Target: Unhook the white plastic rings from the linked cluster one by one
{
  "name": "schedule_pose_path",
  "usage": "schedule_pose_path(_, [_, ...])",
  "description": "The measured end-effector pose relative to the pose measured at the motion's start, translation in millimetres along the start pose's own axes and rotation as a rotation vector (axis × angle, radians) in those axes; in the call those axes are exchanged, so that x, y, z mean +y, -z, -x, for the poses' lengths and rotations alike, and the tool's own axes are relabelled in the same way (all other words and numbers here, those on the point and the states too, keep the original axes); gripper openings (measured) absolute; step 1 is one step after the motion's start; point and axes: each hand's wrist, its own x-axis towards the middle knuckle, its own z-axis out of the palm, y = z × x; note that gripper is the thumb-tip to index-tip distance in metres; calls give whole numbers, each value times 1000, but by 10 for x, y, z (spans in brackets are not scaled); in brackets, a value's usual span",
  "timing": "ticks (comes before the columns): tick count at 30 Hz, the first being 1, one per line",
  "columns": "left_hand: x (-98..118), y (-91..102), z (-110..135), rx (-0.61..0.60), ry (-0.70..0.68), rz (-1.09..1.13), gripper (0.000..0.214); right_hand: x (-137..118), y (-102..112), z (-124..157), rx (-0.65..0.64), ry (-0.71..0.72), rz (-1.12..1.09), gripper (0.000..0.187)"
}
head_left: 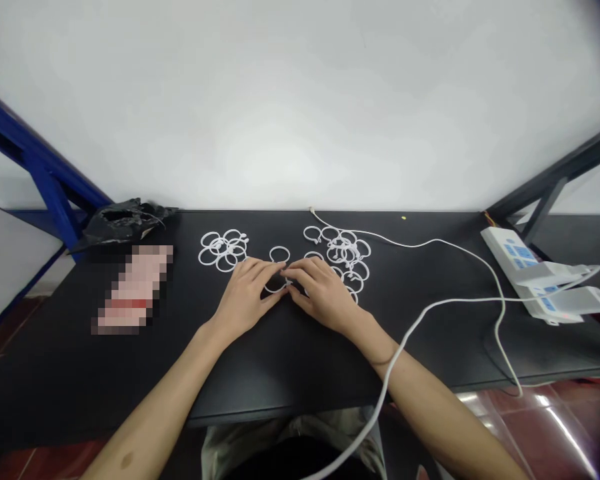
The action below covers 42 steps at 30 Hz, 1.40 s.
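Both hands are down on the black table [300, 360], meeting at the middle. The left hand [245, 297] lies palm down, fingers stretched to the right; the right hand [323, 293] mirrors it, fingers reaching left, and the fingertips of the two touch. Between them is a white ring [275, 289], lying flat on the table just near of where the fingertips meet. Each hand's grip is closed on it, the left on its left edge and the right on its right edge, thumbs tucked in below.

Just beyond the fingertips a single ring [279, 254] lies alone. To the far left of it is a loose pile of rings [224, 250]. To the far right a second, bigger cluster [344, 255] spreads out, its nearest rings touching the back of the right hand.

At the far-left corner there is a crumpled black bag [123, 222]. A white cable [430, 243] runs from the back edge across to the right, then loops down off the near edge beside the right forearm. On the right end lies a white device with blue labels [540, 280].
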Motion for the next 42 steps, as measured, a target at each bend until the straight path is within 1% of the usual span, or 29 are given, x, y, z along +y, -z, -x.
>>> schedule_pose_path(2, [3, 8, -1, 18, 34, 13, 39, -3, -2, -4, 46, -20, -24, 20])
schedule_pose_path(4, [18, 22, -4, 25, 79, 24, 45, -9, -1, -5, 75, -29, -55, 19])
schedule_pose_path(8, [70, 45, -11, -10, 160, 52, 53, -18, -4, 2, 93, -15, -92, 16])
schedule_pose_path(13, [97, 46, -8, -60, 171, 94, 59, -32, -11, 5, 102, 4, -128, 17])
schedule_pose_path(16, [97, 51, -1, -89, 178, 113, 58, -40, -12, 4, 106, -4, -156, 17])
schedule_pose_path(19, [106, 68, 4, -105, 170, 123, 55, -43, -7, 5, 128, -32, -179, 17])
schedule_pose_path(24, [130, 97, -3, -71, 124, 116, 45, -42, 7, 7, 143, -81, -178, 17])
schedule_pose_path(28, [134, 99, -20, -48, 59, 133, 39, -33, -2, 13, 139, -84, -186, 16])
schedule_pose_path(32, [130, 85, -28, -22, 7, 104, 40, -19, -36, 17, 146, -87, -198, 18])
schedule_pose_path(38, [153, 77, -17, -47, 7, 119, 42, -15, -71, 27, 173, -98, -224, 21])
schedule_pose_path(40, [156, 81, -16, -50, 11, 124, 41, -18, -65, 27, 170, -107, -213, 20])
schedule_pose_path(42, [140, 93, -23, -26, 25, 106, 37, -22, -58, 21, 153, -131, -168, 17])
